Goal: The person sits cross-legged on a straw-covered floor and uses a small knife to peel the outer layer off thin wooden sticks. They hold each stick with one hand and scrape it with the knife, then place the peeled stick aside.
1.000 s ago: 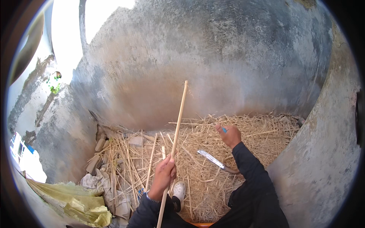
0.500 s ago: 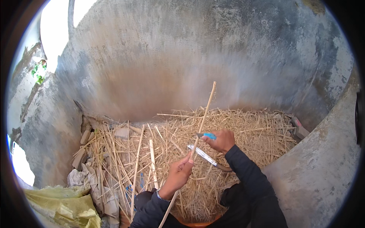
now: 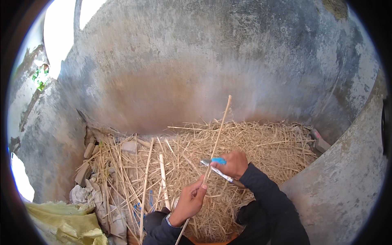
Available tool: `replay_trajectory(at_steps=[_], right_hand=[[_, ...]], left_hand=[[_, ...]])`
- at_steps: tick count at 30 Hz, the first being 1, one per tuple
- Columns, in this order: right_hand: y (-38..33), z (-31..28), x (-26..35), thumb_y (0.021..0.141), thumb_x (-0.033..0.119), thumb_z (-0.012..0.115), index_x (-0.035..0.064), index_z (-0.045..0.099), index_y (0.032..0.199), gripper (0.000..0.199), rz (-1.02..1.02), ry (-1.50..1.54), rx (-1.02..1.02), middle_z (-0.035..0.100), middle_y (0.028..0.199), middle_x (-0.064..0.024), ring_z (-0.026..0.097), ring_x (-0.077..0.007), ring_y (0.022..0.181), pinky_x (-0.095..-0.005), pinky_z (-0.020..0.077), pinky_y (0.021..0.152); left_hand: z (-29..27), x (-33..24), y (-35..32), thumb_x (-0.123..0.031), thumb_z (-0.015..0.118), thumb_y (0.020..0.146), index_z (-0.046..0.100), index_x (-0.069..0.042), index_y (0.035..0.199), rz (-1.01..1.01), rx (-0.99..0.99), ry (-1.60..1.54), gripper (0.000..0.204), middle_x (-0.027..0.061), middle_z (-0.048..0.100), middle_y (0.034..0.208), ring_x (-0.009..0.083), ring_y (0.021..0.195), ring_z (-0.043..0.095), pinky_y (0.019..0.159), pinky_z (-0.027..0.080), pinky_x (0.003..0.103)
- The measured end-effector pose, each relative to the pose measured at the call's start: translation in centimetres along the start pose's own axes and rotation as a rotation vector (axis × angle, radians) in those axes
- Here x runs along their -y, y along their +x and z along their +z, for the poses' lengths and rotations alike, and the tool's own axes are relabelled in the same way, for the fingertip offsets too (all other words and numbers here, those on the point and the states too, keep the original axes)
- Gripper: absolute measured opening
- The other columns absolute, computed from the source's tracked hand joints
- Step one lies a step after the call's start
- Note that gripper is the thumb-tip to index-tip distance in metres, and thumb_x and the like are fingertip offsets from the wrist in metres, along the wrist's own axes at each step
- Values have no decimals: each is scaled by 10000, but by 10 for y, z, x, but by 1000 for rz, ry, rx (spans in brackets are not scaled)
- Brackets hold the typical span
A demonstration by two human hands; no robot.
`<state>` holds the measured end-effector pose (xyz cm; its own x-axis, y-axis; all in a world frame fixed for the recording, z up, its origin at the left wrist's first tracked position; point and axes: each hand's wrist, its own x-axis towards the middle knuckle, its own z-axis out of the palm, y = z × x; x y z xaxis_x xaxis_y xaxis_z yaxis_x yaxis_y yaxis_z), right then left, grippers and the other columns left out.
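Observation:
My left hand (image 3: 190,201) is closed round a long thin wooden stick (image 3: 221,128), which slants up and away from me. The stick's lower end runs down past my left wrist. In my closed right hand (image 3: 235,164) is a small knife with a blue handle (image 3: 219,161). Its short grey blade lies across the stick, just above my left hand. Below the knife is a long tool with a silvery strip (image 3: 222,174) and a brown handle end, partly covered by my right hand and arm. I cannot tell what kind it is.
Straw and shavings (image 3: 261,153) cover the floor before me. On the left lie a pale stripped stick (image 3: 163,179), longer canes (image 3: 147,179) and a yellowish sack (image 3: 67,222). A curved grey wall (image 3: 196,61) rises behind, and a low wall (image 3: 335,183) stands on the right.
My right hand has drawn the knife down along the stick, closer to my left hand. The stick and my left hand have shifted slightly down.

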<state>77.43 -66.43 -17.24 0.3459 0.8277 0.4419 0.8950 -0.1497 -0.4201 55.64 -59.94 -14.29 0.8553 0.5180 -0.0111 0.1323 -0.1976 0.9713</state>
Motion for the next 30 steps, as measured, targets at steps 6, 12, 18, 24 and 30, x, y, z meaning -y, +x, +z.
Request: replay_trajectory(at_steps=[6, 12, 18, 24, 30], right_hand=[[12, 0, -36, 791, 755, 481, 122, 645, 557, 694, 145, -79, -88, 560, 483, -81, 565, -257, 426, -380, 431, 431], [-7, 0, -4, 783, 754, 497, 119, 631, 544, 692, 15, -62, -86, 550, 463, -83, 570, -247, 422, -382, 431, 427], [15, -11, -79, 804, 756, 453, 116, 654, 575, 710, 305, -192, -120, 547, 481, -75, 545, -262, 435, -394, 412, 440], [13, -33, -152, 833, 759, 390, 80, 616, 566, 763, 661, -314, -260, 530, 511, -112, 564, -309, 513, -456, 417, 512], [2, -27, -94, 828, 749, 424, 109, 644, 586, 718, 421, -159, -122, 536, 498, -88, 560, -294, 484, -433, 415, 481]], left_hand=[[4, 4, -7, -147, 500, 983, 439, 50, 1353, -33, 1, -60, 424, -87, 354, 678, 4, 580, 296, 488, 244, 203], [-2, -2, -16, -154, 501, 985, 424, 46, 1366, -65, 24, -29, 438, -81, 353, 677, 4, 580, 298, 482, 241, 206], [4, -6, -24, -153, 491, 990, 429, 39, 1367, -94, 95, -57, 428, -76, 345, 670, 8, 576, 299, 482, 247, 209], [19, 12, -37, -169, 501, 991, 444, 38, 1355, -71, 173, -86, 423, -77, 366, 662, 13, 569, 317, 482, 269, 203], [2, 33, -19, -200, 495, 998, 413, -9, 1397, -142, 84, -243, 450, -91, 374, 645, 1, 548, 320, 476, 260, 188]])
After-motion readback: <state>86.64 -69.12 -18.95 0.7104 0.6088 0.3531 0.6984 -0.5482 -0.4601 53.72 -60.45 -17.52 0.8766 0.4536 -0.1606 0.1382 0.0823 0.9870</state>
